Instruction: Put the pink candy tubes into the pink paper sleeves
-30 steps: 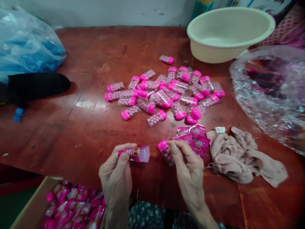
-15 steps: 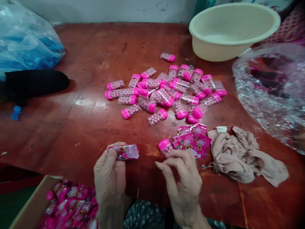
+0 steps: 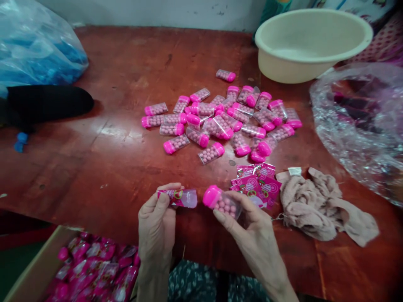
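Clock ref.: held container at ctr., 12 o'clock pointing away from you. Your L hand point(image 3: 157, 222) pinches a printed sleeve point(image 3: 184, 198) btwn thumb & fingers; its translucent end points to 3 o'clock. Your R hand point(image 3: 260, 237) grips a clear container point(image 3: 226, 206) w/ pink balls, thumb on near side, fingers on far side; pink cap point(image 3: 211, 196) faces 10 o'clock, near sleeve end, not touching. Loose containers point(image 3: 210, 156) lie at 12 o'clock on tbl. point(image 3: 116, 71), flat wrappers point(image 3: 269, 191) at 2, cloth point(image 3: 307, 207) at 3, tub point(image 3: 289, 69) at 1, carton point(image 3: 31, 272) w/ pink packs point(image 3: 97, 268) at 8.
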Action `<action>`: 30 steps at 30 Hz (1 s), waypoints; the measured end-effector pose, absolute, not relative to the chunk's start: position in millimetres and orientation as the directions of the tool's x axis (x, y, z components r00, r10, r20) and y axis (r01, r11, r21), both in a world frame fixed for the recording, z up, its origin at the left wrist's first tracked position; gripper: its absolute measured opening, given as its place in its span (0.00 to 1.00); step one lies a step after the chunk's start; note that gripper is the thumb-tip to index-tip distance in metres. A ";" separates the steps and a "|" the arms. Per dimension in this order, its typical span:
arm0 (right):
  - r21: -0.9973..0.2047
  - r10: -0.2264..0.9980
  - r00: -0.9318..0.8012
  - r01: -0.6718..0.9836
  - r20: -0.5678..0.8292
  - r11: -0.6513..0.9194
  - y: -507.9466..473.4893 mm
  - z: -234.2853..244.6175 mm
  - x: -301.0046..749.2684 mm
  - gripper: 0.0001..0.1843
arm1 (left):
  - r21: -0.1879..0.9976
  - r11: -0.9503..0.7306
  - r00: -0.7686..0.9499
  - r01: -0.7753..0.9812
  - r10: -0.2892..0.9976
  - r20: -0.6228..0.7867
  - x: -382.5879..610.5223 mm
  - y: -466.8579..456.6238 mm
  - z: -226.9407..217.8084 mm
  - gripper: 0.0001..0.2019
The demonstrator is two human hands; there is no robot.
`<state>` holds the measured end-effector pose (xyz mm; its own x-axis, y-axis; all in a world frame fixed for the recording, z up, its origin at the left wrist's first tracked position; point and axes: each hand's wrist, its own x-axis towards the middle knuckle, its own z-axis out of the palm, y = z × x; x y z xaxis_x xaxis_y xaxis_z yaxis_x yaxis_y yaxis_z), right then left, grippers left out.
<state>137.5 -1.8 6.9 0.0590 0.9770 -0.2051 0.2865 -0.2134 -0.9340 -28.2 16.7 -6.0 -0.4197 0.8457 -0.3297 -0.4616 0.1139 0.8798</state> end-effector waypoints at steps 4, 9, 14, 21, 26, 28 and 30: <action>-0.934 0.938 -0.131 0.211 -0.321 -0.289 1.8 15.4 149.4 0.18 | 0.870 0.174 -0.320 -0.462 0.881 -0.347 -29.8 15.7 -5.9 0.10; -0.906 0.865 -0.292 0.247 -0.409 -0.345 4.8 17.1 165.5 0.17 | 0.868 0.221 -0.165 -0.445 0.932 -0.322 -28.9 13.8 -8.4 0.09; -0.905 0.842 -0.345 0.251 -0.416 -0.344 9.1 16.5 173.8 0.17 | 0.850 0.284 -0.029 -0.443 0.943 -0.330 -25.3 14.8 -7.9 0.09; -0.905 0.831 -0.358 0.172 -0.425 -0.389 14.0 10.7 171.7 0.15 | 0.844 0.348 0.085 -0.408 0.935 -0.344 -26.4 16.9 -7.4 0.12; -0.879 0.806 -0.388 0.022 -0.447 -0.477 14.7 6.0 168.3 0.14 | 0.844 0.359 0.133 -0.398 0.933 -0.335 -26.0 16.9 -8.5 0.13; -0.872 0.818 -0.357 -0.021 -0.451 -0.489 15.2 5.2 165.4 0.14 | 0.844 0.354 0.123 -0.402 0.935 -0.333 -26.2 16.7 -9.7 0.13; -0.866 0.833 -0.320 -0.066 -0.451 -0.495 15.6 5.3 162.3 0.12 | 0.845 0.339 0.098 -0.414 0.939 -0.329 -26.9 16.8 -11.4 0.14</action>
<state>162.3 15.6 5.3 -0.3204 0.8328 -0.4515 -0.0659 -0.4951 -0.8664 -26.9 16.8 -11.4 0.0978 0.9392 -0.3291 -0.4142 0.3390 0.8447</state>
